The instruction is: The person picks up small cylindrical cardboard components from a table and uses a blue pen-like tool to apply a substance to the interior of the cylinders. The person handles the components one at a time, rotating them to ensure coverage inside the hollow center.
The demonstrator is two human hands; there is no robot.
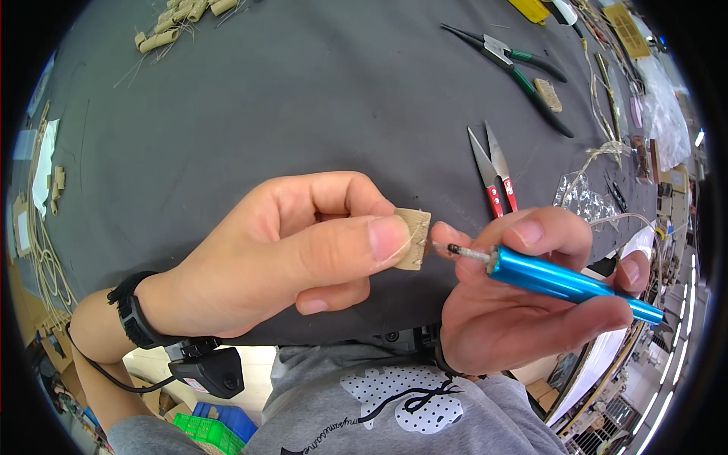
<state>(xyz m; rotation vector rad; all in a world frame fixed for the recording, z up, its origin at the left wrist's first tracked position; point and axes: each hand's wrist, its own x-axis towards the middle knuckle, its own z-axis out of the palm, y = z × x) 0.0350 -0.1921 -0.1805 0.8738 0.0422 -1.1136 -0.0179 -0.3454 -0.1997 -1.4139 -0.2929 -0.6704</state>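
My left hand (303,246) pinches a small, flat tan piece (416,241) between thumb and fingers. It looks woven or cord-wrapped, with fine loose threads at its edge; the fingers hide its left part. Facing it, my right hand (508,318) is closed around a shiny blue pen-shaped tool (565,282). A thin pale stem with a dark tip comes out of the tool's left end and points at the piece's right edge, with a small gap seeming to lie between them. Just beyond the right hand lie red-handled scissors (494,171), blades apart.
Green-handled pliers (498,51) lie at the far right beside another tan piece (547,95). A pile of tan rolls (163,34) with loose threads sits at the far left. Clear plastic wrap (584,199) and cords are on the right; coiled cord (53,269) hangs at the left edge.
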